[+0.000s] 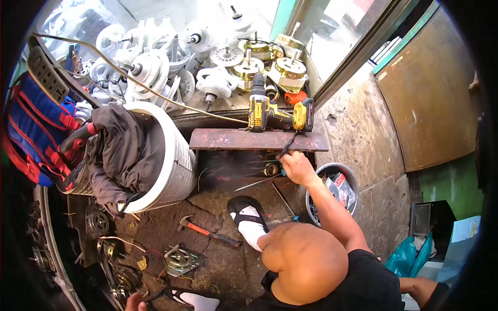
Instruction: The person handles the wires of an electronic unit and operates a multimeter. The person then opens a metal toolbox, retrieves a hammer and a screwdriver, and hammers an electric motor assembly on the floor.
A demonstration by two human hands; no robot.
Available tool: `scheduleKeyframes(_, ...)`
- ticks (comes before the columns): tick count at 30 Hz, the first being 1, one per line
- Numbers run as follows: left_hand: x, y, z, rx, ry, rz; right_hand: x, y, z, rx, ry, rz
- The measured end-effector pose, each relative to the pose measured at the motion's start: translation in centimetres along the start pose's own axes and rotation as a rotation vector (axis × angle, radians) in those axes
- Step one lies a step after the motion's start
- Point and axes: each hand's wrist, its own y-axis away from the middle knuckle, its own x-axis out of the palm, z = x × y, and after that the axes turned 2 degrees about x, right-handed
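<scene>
My right hand (297, 168) is closed below the front edge of a narrow dark board (223, 139). A blue-handled screwdriver (259, 182) runs from under its fingers, shaft pointing down-left. At the fingertips is a black strap (290, 143) that hangs from a yellow and black cordless drill (275, 114) lying on the board. Only a few fingers of my left hand (136, 302) show at the bottom edge, so its grip is unclear. A second screwdriver (284, 201) lies right of my sandalled foot, and a hammer (210, 231) with a red and black handle is on the floor.
White plastic parts (150, 72) and gold-coloured motors (288, 67) crowd the back. A white bucket (174, 160) holding dark cloth stands left; a smaller bucket (354, 181) is beside my right forearm. An open motor (179, 260) and loose wires lie on the floor. Teal bags (410, 256) sit right.
</scene>
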Motion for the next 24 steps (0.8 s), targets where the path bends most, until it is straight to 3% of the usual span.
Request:
scheduleKeyframes(1, 1.8, -0.8, -0.8, 0.118, -0.112, 0.005, -0.1, -0.3, 0.1, -0.097, -0.095, 0.037)
scheduleKeyframes(2, 3.7, -1.2, -2.1, 0.109, -0.224, 0.07, -0.6, -0.2, 0.4, -0.106, -0.087, 0.155)
scheduleKeyframes(3, 5.6, -1.5, -4.0, 0.266, -0.188, 0.199, -1.6, -0.4, 1.3, -0.122, -0.081, 0.269)
scheduleKeyframes(4, 7.4, -1.1, -7.3, 0.167, -0.188, 0.309, -5.6, -2.0, 4.2, -0.037, -0.163, 0.586)
scheduleKeyframes(5, 9.5, -1.5, -4.2, 0.077, -0.069, 0.442, -7.9, -3.3, 6.1, 0.016, -0.361, 0.605)
scheduleKeyframes(6, 10.5, -1.4, -8.3, 0.297, -0.248, 0.551, -8.1, -4.7, 6.3, -0.028, -0.321, 0.281)
scheduleKeyframes(7, 12.3, -1.8, -6.2, 0.466, -0.263, 0.577, -8.4, -6.0, 6.3, -0.065, -0.278, -0.044)
scheduleKeyframes(9, 14.5, -2.4, -6.3, 0.448, -0.344, 0.613, -7.7, -9.8, 4.2, -0.03, 0.063, -0.305)
scheduleKeyframes(11, 15.5, -2.8, -8.3, 0.51, -0.324, 0.43, -5.6, -11.9, 1.8, -0.07, 0.275, -0.135)
scheduleKeyframes(12, 14.7, -2.5, -10.5, 0.508, -0.271, 0.403, -4.9, -13.0, 0.6, -0.078, 0.247, -0.063)
scheduleKeyframes(15, 12.4, -2.3, -8.8, 0.564, -0.352, 0.374, -3.9, -14.6, -0.2, 0.005, 0.274, 0.018)
scheduleKeyframes(17, 11.0, -1.3, -8.7, 0.571, -0.383, 0.294, -4.8, -14.2, 0.1, -0.032, 0.239, -0.06)
scheduleKeyframes(20, 10.6, 0.0, -7.4, 0.512, -0.432, 0.208, -6.3, -14.6, 1.7, 0.075, 0.042, -0.18)
scheduleKeyframes(21, 10.6, 0.4, -6.6, 0.513, -0.386, 0.192, -5.9, -16.1, 0.9, -0.033, -0.031, -0.363)
scheduleKeyframes(24, 10.7, -0.6, -6.4, 0.483, -0.359, 0.202, -9.3, -22.0, 1.5, 0.225, -0.073, -0.282)
